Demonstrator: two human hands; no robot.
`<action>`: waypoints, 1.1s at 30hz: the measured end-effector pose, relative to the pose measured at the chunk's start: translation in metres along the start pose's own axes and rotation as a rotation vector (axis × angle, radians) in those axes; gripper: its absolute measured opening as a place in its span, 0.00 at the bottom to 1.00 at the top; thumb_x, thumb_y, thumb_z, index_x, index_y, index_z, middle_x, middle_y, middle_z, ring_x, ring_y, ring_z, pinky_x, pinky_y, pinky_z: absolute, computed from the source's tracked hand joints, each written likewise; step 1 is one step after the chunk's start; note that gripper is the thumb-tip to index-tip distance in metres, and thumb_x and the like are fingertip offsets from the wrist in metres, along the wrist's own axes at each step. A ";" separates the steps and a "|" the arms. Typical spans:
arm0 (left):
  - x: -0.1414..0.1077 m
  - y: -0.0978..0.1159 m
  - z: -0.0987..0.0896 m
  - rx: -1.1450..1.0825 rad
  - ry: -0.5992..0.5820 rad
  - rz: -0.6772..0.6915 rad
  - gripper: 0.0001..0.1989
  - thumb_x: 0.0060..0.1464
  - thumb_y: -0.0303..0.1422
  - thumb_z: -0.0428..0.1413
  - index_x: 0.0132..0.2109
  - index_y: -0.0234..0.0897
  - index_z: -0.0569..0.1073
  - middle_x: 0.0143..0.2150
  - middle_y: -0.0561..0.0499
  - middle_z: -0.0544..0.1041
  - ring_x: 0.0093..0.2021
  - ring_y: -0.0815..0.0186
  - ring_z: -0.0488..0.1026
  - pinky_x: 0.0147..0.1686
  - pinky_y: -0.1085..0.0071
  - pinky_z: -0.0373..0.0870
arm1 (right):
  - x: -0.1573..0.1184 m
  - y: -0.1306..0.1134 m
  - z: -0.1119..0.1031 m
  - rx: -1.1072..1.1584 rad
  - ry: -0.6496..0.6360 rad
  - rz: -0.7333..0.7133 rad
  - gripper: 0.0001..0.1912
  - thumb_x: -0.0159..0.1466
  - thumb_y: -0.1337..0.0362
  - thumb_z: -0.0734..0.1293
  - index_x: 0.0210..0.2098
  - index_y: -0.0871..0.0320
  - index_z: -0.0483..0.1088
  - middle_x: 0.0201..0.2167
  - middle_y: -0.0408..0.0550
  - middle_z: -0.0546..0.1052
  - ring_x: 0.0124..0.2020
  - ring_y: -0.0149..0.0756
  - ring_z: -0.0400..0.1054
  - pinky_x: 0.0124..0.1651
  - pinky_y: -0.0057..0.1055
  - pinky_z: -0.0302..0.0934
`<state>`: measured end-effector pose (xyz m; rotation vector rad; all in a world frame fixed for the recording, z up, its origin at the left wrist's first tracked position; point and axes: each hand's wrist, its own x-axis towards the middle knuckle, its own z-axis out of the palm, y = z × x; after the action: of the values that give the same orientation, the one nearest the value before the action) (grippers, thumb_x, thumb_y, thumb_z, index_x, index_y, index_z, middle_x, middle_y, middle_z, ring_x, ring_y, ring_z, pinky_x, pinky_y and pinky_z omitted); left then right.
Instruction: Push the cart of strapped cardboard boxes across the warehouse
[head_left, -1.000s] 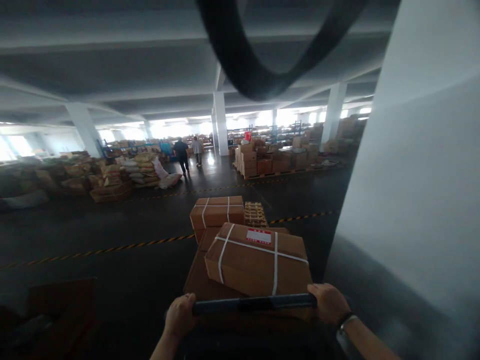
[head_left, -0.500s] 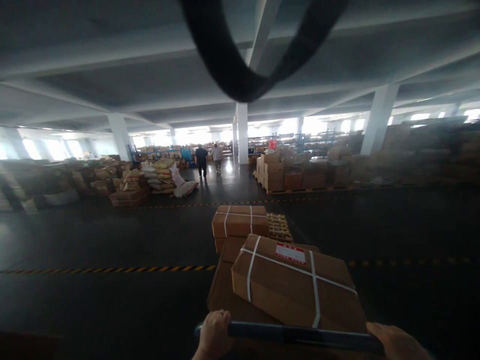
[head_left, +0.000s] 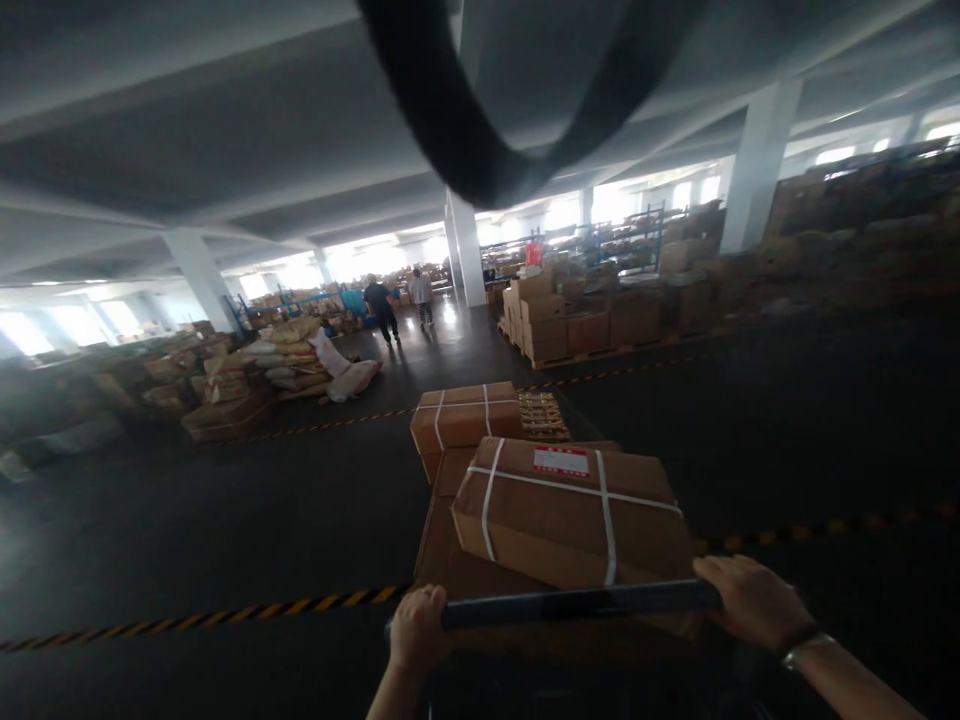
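At far left, a heap of sacks (head_left: 289,355) lies among piled cartons, edging the floor; on the near left a black-and-yellow floor line (head_left: 300,607) runs toward the load. Beyond the sacks, a person in dark clothes (head_left: 382,305) and another in a pale top (head_left: 421,295) are in the far aisle, beside a pillar (head_left: 466,260). Near the middle, the left hand (head_left: 418,632) is curled around the left end of a dark bar (head_left: 577,604). Past the bar, a large carton (head_left: 442,545) carries a strapped carton (head_left: 555,525) with a red-and-white label, set askew; whether it touches the bar is unclear. Farther on sits another strapped carton (head_left: 469,418), with a slatted yellowish stack (head_left: 545,417) just right of it. The step in hand appears to be pushing this load by the bar; steering calls for both grips held firm and a look past the cartons, which hide the floor directly ahead. Far right of the aisle, cartons on a pallet (head_left: 540,320) narrow the way, as the sacks do opposite. The right hand (head_left: 757,605), a band at its wrist, closes over the bar's right end; farther off stands a right-hand pillar (head_left: 763,175).
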<state>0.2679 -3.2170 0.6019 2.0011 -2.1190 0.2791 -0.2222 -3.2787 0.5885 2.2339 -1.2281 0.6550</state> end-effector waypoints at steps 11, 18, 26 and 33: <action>0.007 -0.027 -0.002 0.038 0.009 0.006 0.06 0.47 0.29 0.53 0.36 0.37 0.70 0.34 0.46 0.74 0.38 0.59 0.72 0.40 0.67 0.64 | 0.028 -0.025 0.019 0.058 -0.095 0.052 0.09 0.53 0.72 0.59 0.30 0.60 0.69 0.25 0.49 0.74 0.27 0.36 0.67 0.35 0.32 0.54; 0.012 -0.015 0.000 0.037 0.100 0.042 0.06 0.47 0.31 0.54 0.35 0.38 0.71 0.33 0.46 0.74 0.36 0.60 0.72 0.40 0.67 0.64 | 0.028 0.010 0.017 0.031 -0.014 -0.005 0.07 0.53 0.69 0.60 0.30 0.58 0.69 0.26 0.48 0.75 0.27 0.36 0.69 0.33 0.32 0.59; 0.020 0.014 0.039 0.014 0.479 0.168 0.09 0.40 0.34 0.59 0.29 0.38 0.67 0.25 0.53 0.71 0.26 0.64 0.69 0.29 0.69 0.61 | 0.014 0.037 0.042 -0.005 0.035 -0.042 0.15 0.47 0.73 0.60 0.32 0.59 0.73 0.28 0.48 0.78 0.27 0.37 0.72 0.32 0.32 0.66; 0.033 0.005 0.034 0.022 0.477 0.155 0.09 0.41 0.36 0.59 0.27 0.38 0.66 0.25 0.52 0.71 0.26 0.65 0.69 0.30 0.70 0.62 | 0.037 0.040 0.048 0.013 0.047 -0.052 0.14 0.50 0.74 0.58 0.31 0.59 0.73 0.25 0.48 0.76 0.24 0.34 0.70 0.30 0.29 0.64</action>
<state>0.2606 -3.2576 0.5788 1.5774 -1.9602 0.7271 -0.2305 -3.3507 0.5828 2.2404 -1.1420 0.6924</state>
